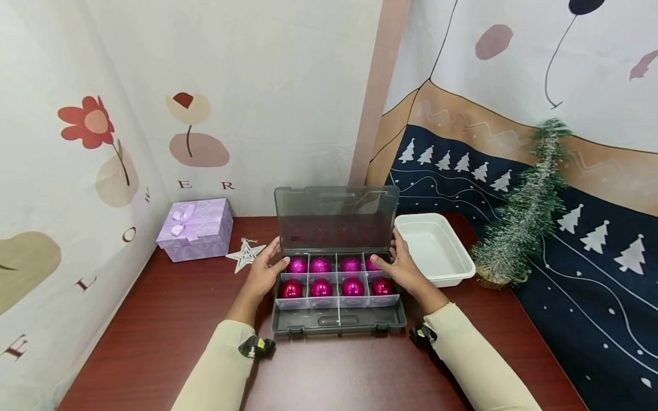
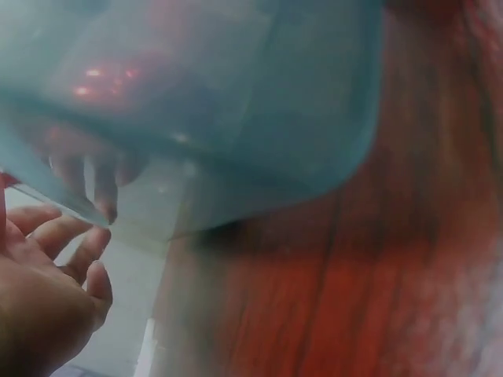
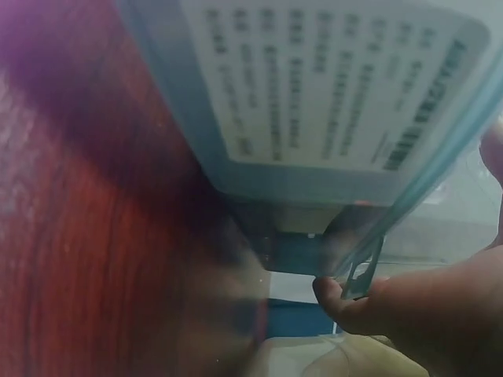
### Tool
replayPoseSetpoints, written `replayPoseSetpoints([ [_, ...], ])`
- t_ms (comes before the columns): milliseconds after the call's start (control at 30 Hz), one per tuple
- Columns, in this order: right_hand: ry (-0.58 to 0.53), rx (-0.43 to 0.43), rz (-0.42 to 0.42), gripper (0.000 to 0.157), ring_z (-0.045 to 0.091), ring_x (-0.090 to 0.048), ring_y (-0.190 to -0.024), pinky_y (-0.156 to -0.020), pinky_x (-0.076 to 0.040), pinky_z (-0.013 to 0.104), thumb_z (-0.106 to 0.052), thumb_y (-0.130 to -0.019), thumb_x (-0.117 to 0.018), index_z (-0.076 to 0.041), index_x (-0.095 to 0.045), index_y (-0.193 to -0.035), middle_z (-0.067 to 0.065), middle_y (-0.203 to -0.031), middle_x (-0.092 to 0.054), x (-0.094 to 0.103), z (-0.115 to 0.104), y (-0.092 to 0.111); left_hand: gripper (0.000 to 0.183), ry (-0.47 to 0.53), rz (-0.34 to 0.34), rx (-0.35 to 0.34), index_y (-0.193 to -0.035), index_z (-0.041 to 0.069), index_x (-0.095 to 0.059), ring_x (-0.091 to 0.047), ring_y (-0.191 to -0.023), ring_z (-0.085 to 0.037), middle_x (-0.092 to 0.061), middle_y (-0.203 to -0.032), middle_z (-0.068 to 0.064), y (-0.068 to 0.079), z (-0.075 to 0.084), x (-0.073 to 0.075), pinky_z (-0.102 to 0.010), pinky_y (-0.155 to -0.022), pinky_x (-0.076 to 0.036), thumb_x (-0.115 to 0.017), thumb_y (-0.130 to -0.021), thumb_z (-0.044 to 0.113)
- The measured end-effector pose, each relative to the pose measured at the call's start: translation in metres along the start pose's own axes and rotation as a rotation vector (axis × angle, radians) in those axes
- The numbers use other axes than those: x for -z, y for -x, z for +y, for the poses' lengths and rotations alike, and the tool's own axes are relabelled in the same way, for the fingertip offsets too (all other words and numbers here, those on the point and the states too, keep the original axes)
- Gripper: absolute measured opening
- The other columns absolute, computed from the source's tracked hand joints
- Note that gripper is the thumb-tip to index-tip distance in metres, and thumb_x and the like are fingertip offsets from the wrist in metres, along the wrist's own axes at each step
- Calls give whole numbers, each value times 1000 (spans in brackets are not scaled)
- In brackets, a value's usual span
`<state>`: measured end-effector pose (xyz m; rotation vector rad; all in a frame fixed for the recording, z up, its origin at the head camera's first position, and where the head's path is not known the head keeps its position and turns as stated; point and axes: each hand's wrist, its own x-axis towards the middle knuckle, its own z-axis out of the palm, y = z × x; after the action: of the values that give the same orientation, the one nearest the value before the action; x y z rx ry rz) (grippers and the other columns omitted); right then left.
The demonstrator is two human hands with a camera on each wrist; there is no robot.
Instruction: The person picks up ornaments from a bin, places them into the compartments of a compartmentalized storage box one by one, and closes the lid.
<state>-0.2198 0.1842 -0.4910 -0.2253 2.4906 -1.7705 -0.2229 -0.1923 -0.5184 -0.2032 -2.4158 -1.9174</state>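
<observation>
A grey see-through compartment box (image 1: pixel 336 322) stands on the table, its lid (image 1: pixel 336 214) raised at the back. Several shiny magenta Christmas baubles (image 1: pixel 321 286) fill its two divided rows; the front strip holds none. My left hand (image 1: pixel 263 275) grips the box's left side, thumb over the rim beside a glittery bauble (image 1: pixel 297 265). On the opposite side my right hand (image 1: pixel 405 268) holds the box, thumb reaching over the back right bauble and partly covering it. The right wrist view shows a printed label (image 3: pixel 322 86) on the box, with fingers (image 3: pixel 346 314) at its edge.
At the back left sit a lilac gift box (image 1: pixel 195 231) with a bow and a white star ornament (image 1: pixel 245 254). A white tray (image 1: pixel 457 274) lies right of the box. Beyond it a small tinsel tree (image 1: pixel 529 217) leans by the right wall.
</observation>
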Motion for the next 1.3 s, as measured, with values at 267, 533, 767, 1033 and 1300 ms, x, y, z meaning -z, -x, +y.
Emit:
replayPoseSetpoints([
  [267, -65, 65, -29, 99, 45, -28, -162, -138, -10, 64, -15, -108, -67, -14, 5, -176, 30, -163, -29, 3, 0, 0, 81, -21, -55, -35, -175, 11, -23, -41, -160, -47, -37, -176, -23, 3, -1, 2, -71, -129, -30, -68, -108, 12],
  [533, -36, 99, -12, 89, 48, -19, -169, -133, -21, 74, -22, -110, -64, -14, -5, -176, 25, -170, -13, 2, -7, 9, 81, -60, -40, -122, -174, 5, -23, -45, -153, -57, -37, -165, -31, 6, 6, 3, -72, -126, -38, -68, -107, 11],
  [767, -61, 232, -2, 91, 48, -32, -164, -126, -33, 75, -11, -111, -59, -27, 3, -176, 26, -172, -26, 2, -16, 10, 89, -108, -22, -139, -177, 16, -15, -45, -153, -53, -45, -165, -32, 11, 15, 5, -74, -126, -33, -69, -106, 17],
  [1033, -19, 131, 106, 80, 45, -17, -170, -131, -32, 68, -24, -114, -57, -19, -9, -178, 23, -170, -12, 5, -28, 20, 85, -150, 18, -171, -174, 7, -24, -48, -152, -51, -38, -168, -29, 14, 27, 4, -67, -117, -43, -71, -104, 17],
  [1300, -73, 97, 117, 83, 48, -28, -167, -131, -32, 62, -27, -114, -58, -24, -4, -178, 28, -163, -31, 12, -44, 32, 92, -162, 25, -168, -176, 10, -17, -41, -158, -48, -40, -169, -28, 23, 41, 4, -70, -131, -31, -73, -104, 22],
])
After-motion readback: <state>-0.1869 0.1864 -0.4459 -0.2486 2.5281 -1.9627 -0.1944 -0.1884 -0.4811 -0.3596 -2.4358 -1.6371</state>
